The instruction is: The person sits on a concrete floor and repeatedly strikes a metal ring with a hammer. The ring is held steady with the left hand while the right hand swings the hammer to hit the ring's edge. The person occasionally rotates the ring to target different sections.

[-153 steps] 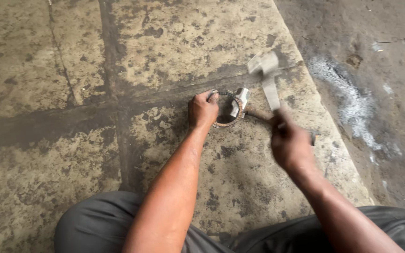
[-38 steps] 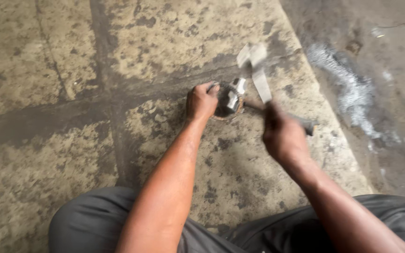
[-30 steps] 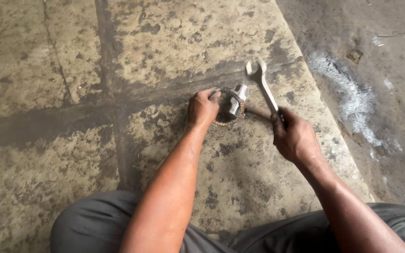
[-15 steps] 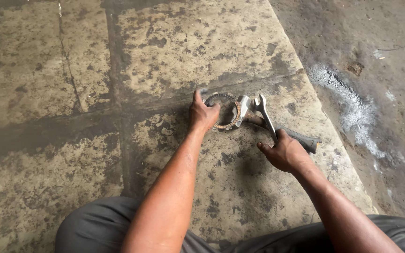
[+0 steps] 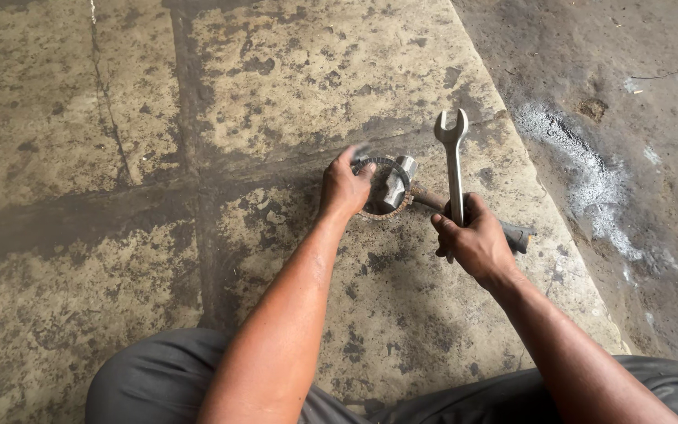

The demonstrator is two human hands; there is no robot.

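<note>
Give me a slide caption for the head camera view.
Left hand steadies a toothed metal ring on stained concrete floor; right hand raises an open-ended wrench.

The left hand (image 5: 344,187) hides part of the rusty ring (image 5: 370,212).

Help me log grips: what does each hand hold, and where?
Right hand grips the silver open-ended steel wrench by its lower shaft. Left hand holds the rusty toothed metal ring at its left rim.
</note>
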